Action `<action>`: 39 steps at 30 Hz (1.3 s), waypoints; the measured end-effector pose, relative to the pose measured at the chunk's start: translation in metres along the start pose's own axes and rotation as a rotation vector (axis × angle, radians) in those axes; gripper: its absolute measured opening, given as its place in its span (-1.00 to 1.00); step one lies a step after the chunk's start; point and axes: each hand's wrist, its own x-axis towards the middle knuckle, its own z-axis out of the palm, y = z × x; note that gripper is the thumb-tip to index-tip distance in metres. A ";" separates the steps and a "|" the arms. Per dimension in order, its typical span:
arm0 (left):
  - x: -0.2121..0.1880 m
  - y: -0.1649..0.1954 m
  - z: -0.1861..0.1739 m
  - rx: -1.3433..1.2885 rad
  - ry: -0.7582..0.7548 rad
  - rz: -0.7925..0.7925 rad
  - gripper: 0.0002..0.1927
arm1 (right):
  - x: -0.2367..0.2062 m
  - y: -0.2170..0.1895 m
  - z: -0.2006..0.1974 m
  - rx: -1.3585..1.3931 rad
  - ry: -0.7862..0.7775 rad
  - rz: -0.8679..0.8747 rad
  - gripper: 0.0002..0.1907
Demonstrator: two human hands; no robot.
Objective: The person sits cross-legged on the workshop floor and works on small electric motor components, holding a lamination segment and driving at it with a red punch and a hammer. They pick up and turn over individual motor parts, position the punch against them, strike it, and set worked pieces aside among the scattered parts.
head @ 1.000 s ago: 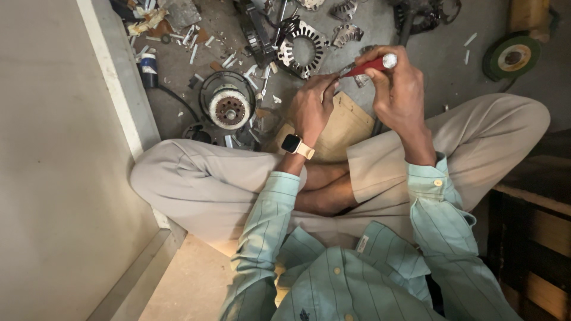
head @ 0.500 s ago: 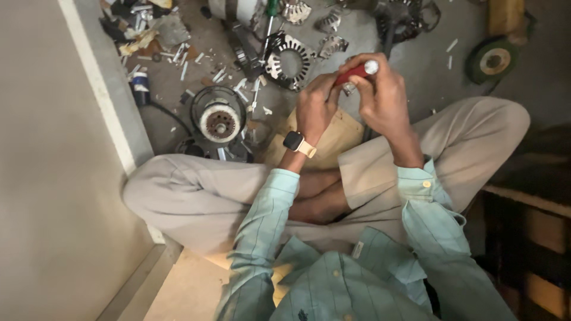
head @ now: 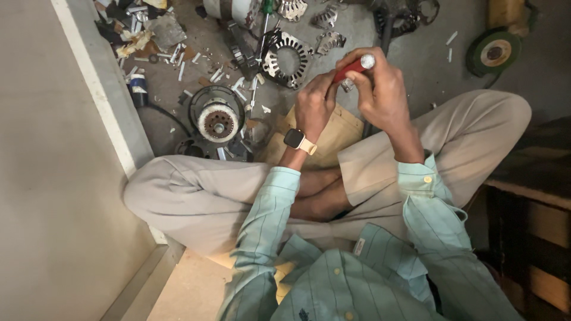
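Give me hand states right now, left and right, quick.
Left hand: fingers curled, pinching a small part at the tool's tip; the part is too hidden to identify.
Right hand: closed around the red-handled tool.

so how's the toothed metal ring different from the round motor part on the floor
The toothed metal ring is hollow, pale silver, with teeth around an open middle; the round motor part is filled, with a dark housing around a rusty centre. The ring lies just past the left hand; the motor part lies further left, near the knee. Both lie flat on the floor.
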 end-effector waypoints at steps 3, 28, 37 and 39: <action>0.001 0.002 -0.003 0.004 0.012 0.005 -0.73 | 0.000 -0.001 0.001 -0.005 -0.008 0.006 -0.80; 0.001 0.012 -0.001 -0.091 0.013 -0.050 -0.76 | -0.004 0.135 -0.003 0.505 0.680 0.763 -0.73; 0.001 0.018 -0.004 -0.059 0.013 0.002 -0.78 | -0.006 0.158 0.041 -0.497 0.529 0.738 -0.61; 0.001 0.018 -0.004 -0.069 0.026 -0.024 -0.78 | 0.000 0.157 0.043 -0.345 0.587 0.708 -0.69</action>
